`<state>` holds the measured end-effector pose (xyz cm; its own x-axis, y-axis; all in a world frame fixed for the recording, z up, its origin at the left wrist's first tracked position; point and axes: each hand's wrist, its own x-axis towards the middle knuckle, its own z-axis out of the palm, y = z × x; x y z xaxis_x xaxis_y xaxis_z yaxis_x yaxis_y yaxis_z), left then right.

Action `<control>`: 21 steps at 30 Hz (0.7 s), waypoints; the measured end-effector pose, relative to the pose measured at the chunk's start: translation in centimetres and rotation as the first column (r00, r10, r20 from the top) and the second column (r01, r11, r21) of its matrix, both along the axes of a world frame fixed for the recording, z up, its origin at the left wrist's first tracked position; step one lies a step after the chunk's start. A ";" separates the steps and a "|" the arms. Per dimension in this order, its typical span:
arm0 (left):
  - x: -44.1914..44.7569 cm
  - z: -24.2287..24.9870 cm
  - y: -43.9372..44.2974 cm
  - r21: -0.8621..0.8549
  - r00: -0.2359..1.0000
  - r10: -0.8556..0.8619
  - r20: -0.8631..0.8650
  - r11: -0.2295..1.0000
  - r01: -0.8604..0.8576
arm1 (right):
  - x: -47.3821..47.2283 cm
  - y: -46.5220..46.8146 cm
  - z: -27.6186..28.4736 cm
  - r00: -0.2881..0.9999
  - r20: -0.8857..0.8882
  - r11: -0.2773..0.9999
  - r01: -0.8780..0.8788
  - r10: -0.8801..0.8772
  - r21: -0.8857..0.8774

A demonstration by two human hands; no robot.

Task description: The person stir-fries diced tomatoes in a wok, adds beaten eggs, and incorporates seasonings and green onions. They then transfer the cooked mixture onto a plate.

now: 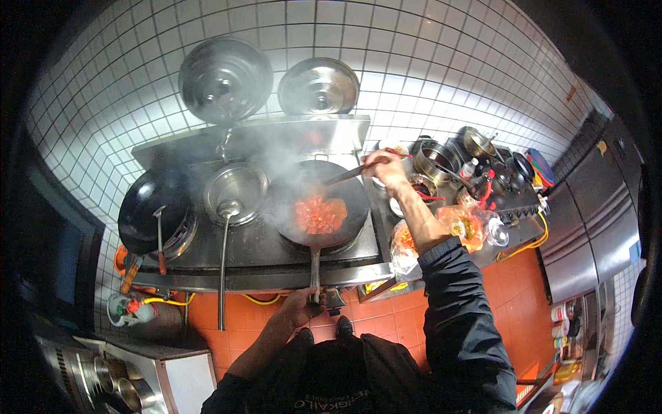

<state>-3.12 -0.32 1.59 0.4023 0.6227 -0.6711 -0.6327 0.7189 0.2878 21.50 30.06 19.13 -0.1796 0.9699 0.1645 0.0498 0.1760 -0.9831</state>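
Note:
My left hand [306,305] is closed round the end of the long metal handle of a dark wok [333,235]. Chopped red pieces, perhaps tomato, [318,215] lie in the wok, and steam rises over its left side. Over the wok's right rim, my right hand [385,168] grips a dark utensil [345,176], slanting down and left towards the food. Steam blurs the utensil's far end, so its kind cannot be told. Left of the wok a ladle [223,259] rests with its bowl in a metal pot [248,191], its long handle sticking out over the stove's front edge.
A black wok [147,212] holding a spatula [160,238] sits tilted at the stove's left. Two large lids [225,77] lean on the tiled wall. Right of the stove stand a pot [438,158], seasoning bottles and plastic bags [406,243]. A gas cylinder [124,310] stands at lower left.

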 end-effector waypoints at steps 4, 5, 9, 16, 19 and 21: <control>-0.4 0.3 -0.6 0.008 0.998 0.022 0.057 1.000 -0.023 | -0.5 -5.5 5.7 0.812 0.255 0.847 -0.528 0.526 -0.065; -0.5 0.7 -0.8 0.016 0.998 0.026 0.057 0.999 -0.027 | 0.1 -6.8 7.5 0.726 0.362 0.798 -0.594 0.585 -0.100; -1.0 0.1 -0.5 0.016 0.999 0.009 0.047 1.000 -0.010 | 1.3 -13.5 12.6 0.604 0.480 0.730 -0.672 0.636 -0.123; -1.1 -1.0 0.2 0.023 0.994 -0.043 0.100 0.999 0.040 | 1.1 -15.7 2.0 0.826 0.494 0.843 -0.453 0.272 0.292; -1.0 -1.8 0.6 0.031 0.991 -0.101 0.090 0.995 0.098 | 0.7 -16.4 -2.9 0.859 0.465 0.850 -0.397 0.212 0.347; -1.1 -1.5 0.9 0.040 0.989 -0.133 0.068 0.991 0.131 | 0.7 -18.1 -4.2 0.887 0.400 0.884 -0.364 0.232 0.293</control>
<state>-4.26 0.56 0.08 0.5283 0.5839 -0.6164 -0.5525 0.7877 0.2726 22.18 11.97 14.96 -0.5591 0.7490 0.3556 0.2605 0.5659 -0.7823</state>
